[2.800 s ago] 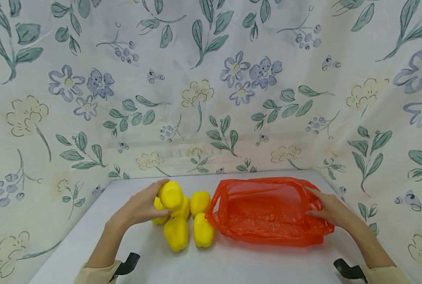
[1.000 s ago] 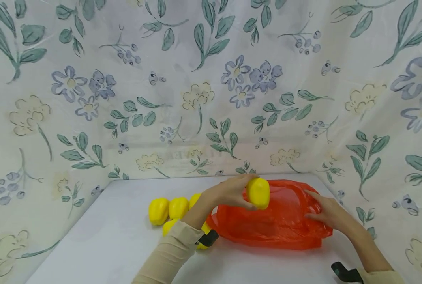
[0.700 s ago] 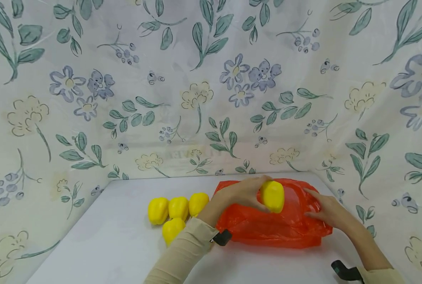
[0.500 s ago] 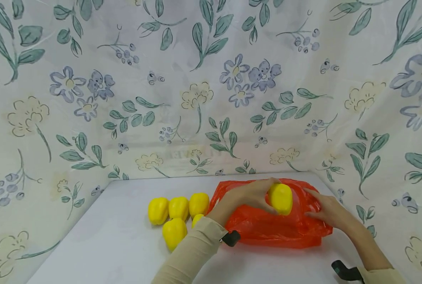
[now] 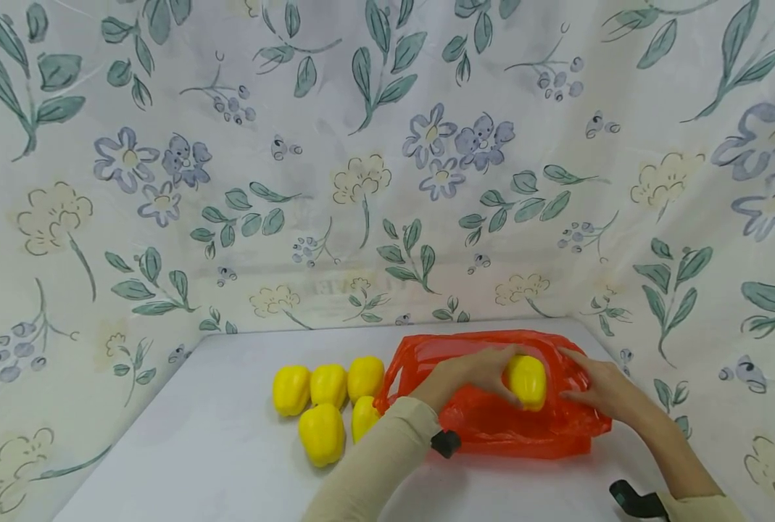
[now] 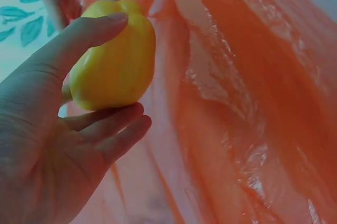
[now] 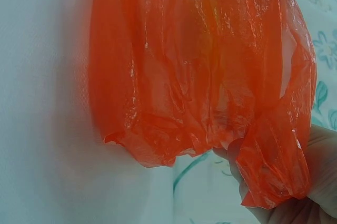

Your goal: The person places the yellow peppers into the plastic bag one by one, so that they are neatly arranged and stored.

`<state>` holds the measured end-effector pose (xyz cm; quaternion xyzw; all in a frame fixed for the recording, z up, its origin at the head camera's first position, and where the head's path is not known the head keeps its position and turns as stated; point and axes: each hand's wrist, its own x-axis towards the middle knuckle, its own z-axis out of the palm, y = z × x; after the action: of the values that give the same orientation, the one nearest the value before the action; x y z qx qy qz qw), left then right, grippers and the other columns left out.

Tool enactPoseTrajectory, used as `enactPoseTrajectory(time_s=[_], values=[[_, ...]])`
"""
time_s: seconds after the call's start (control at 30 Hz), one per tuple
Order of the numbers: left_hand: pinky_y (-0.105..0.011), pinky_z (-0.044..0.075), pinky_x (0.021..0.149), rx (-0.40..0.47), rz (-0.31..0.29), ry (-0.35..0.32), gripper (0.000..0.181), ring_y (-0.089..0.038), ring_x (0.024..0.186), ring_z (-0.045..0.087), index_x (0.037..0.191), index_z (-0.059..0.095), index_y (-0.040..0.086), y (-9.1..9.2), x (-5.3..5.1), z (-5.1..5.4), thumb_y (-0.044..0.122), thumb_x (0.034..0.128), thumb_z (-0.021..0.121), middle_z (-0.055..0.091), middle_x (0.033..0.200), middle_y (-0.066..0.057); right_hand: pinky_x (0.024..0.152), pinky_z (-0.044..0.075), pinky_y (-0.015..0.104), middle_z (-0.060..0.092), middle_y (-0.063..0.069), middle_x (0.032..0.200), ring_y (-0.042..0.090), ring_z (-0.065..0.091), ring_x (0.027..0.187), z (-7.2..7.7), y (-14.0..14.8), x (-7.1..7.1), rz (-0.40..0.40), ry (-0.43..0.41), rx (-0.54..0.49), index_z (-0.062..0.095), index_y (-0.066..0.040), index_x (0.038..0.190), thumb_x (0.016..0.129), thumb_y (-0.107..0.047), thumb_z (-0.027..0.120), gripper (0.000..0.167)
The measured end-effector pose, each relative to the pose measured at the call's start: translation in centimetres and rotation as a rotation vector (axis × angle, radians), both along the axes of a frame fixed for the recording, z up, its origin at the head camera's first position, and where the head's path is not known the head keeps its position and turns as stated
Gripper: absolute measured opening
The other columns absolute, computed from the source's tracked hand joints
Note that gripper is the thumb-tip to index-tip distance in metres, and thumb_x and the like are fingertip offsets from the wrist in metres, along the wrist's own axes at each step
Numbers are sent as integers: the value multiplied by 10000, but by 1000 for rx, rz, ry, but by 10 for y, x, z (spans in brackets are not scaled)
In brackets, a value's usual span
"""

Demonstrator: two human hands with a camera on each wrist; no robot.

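Observation:
A yellow bell pepper (image 5: 527, 383) is held by my left hand (image 5: 485, 373) at the mouth of a red plastic bag (image 5: 524, 446). In the left wrist view the thumb lies over the pepper (image 6: 118, 71) and the fingers curve beneath it. My right hand (image 5: 605, 388) grips the bag's right end. In the right wrist view the bag (image 7: 174, 77) hangs in folds, one bunched part lying over the right hand (image 7: 321, 166); some of its fingers are hidden. A faint yellow patch shows through the film there.
Several more yellow bell peppers (image 5: 328, 384) stand grouped on the white table (image 5: 185, 428), left of the bag; my left sleeve (image 5: 380, 449) partly covers one. A floral curtain (image 5: 361, 181) rises behind and on both sides.
My left hand has carried the pepper from the group on the left rightward to the bag's mouth, lowering it slightly lately. The right hand stays at the bag's right end.

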<state>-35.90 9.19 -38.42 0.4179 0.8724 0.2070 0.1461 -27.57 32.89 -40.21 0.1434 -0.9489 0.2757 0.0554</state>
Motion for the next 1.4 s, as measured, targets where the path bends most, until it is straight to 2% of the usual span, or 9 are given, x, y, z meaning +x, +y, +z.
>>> enactPoseTrajectory(time_s=[0.13,0.37,0.6,0.7,0.83,0.97,1.17,1.27,1.4], values=[[-263,511,930,6,26,-21,804,-34,1177,468,1417,364,382,5,-5,-6,405,761,829,507,1312,184,655,607,296,643,231,1174,206,641,899,-1,1,0,0,7,9,389,4,1452,807,-215,795,793],[-311,519,914,107,51,-145,841,-43,1246,411,1404,383,417,13,-13,-10,353,717,864,469,1327,255,678,612,322,640,241,1196,247,647,935,-1,1,-2,-10,14,26,395,0,1453,799,-227,802,803],[-340,496,1006,0,176,-109,830,-89,1208,457,1453,346,357,12,-12,-20,390,774,821,504,1355,147,693,613,350,641,246,1185,252,641,927,-1,0,-2,-6,19,45,395,19,1445,797,-236,803,807],[-331,516,971,94,163,-169,824,-88,1220,444,1434,357,382,14,-15,-23,335,764,835,489,1347,166,720,614,381,640,250,1194,268,645,939,-1,0,-2,-4,33,53,404,19,1440,794,-234,806,802],[-313,543,887,168,141,-203,788,-70,1179,448,1375,412,430,17,-19,-25,298,737,856,504,1262,194,733,613,411,629,268,1209,298,649,951,0,-1,-2,-4,34,53,412,21,1429,789,-234,809,795],[-333,535,923,115,161,-165,746,-78,1168,458,1362,435,418,19,-20,-26,321,748,848,526,1242,178,733,614,413,618,281,1222,315,649,963,1,-2,-2,-2,19,42,414,27,1425,790,-229,808,790],[-404,402,1129,32,229,-166,847,-127,1306,410,1496,291,352,19,-19,-23,354,814,793,443,1462,115,703,616,355,618,264,1229,264,651,941,0,-1,-4,-2,-2,24,411,10,1435,799,-238,802,787],[-424,364,1161,31,234,-175,879,-144,1356,381,1522,249,358,18,-19,-22,355,823,783,399,1517,103,698,614,335,624,251,1229,240,652,935,-1,-1,-4,-5,-7,19,409,-5,1441,802,-241,800,785],[-436,387,1142,54,219,-184,873,-144,1352,379,1506,265,403,17,-19,-23,346,813,793,411,1492,132,691,614,336,631,254,1212,221,652,906,-2,0,-4,-1,-3,32,405,-2,1443,799,-246,802,794]])
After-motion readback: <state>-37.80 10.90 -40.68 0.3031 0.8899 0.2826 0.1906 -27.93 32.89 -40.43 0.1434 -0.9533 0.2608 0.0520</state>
